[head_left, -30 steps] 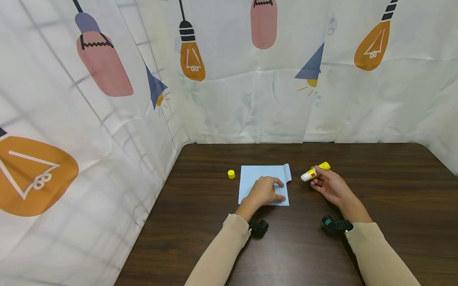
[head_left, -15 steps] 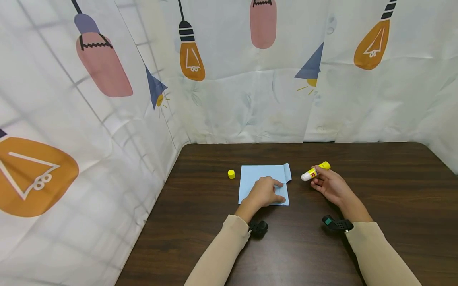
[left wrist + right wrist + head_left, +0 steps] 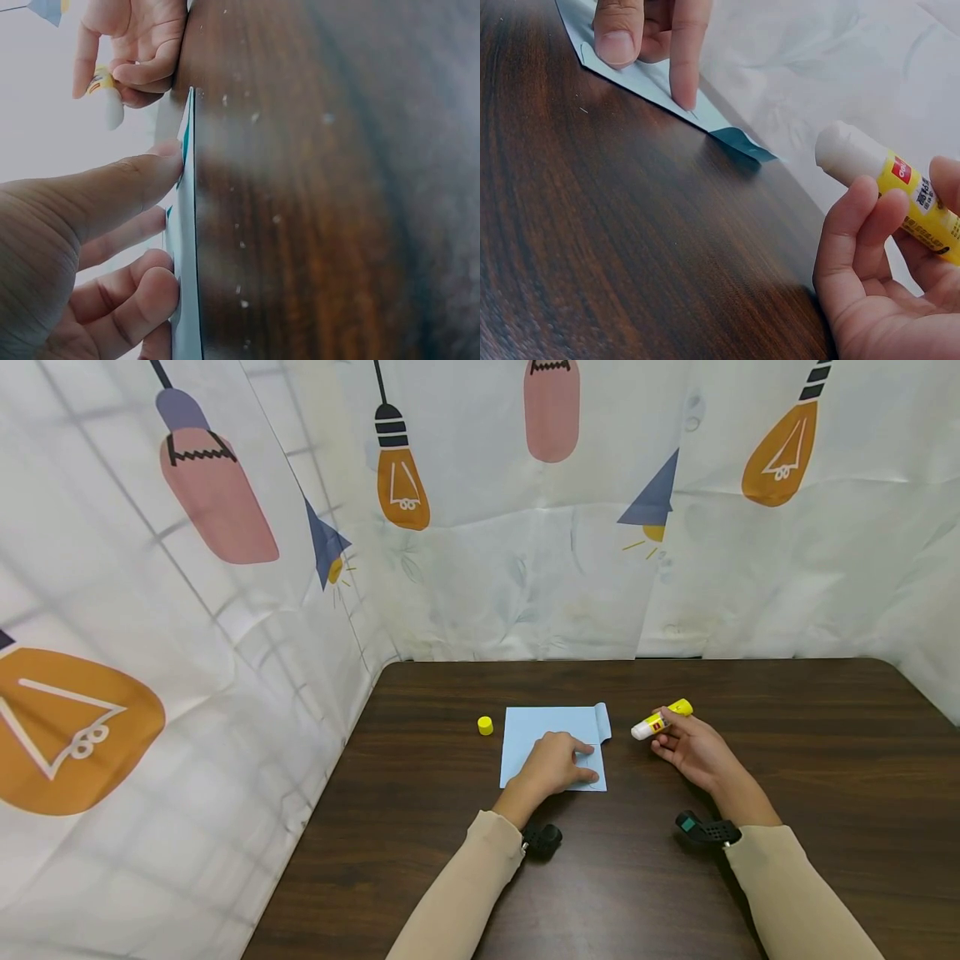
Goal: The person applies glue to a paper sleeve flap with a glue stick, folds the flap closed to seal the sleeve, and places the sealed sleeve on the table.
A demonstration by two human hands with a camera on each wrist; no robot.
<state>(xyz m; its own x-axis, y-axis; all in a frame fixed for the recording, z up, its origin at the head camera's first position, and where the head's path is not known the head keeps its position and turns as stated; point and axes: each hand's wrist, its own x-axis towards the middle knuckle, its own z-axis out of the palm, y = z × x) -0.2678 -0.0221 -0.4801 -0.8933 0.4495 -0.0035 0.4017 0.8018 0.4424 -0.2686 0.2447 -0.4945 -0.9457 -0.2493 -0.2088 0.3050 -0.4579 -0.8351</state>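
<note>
A light blue piece of paper (image 3: 523,731) lies on the table, its far right part curled up. My left hand (image 3: 549,766) rests on it, thumb and fingertips spread and pressing near its right side. To the right of the paper, my right hand (image 3: 701,754) holds an uncapped yellow glue stick (image 3: 649,726) between thumb and fingers. The glue stick's white end (image 3: 849,152) points toward the paper, apart from it. In the right wrist view, the curled flap (image 3: 739,142) shows a darker teal side. The left palm hides part of the paper.
A yellow cap (image 3: 485,726) stands on the dark wooden table (image 3: 825,760), left of the paper. Behind the table and along its left side hangs a pale printed curtain (image 3: 480,577). Dark wrist cameras (image 3: 543,840) sit on both wrists.
</note>
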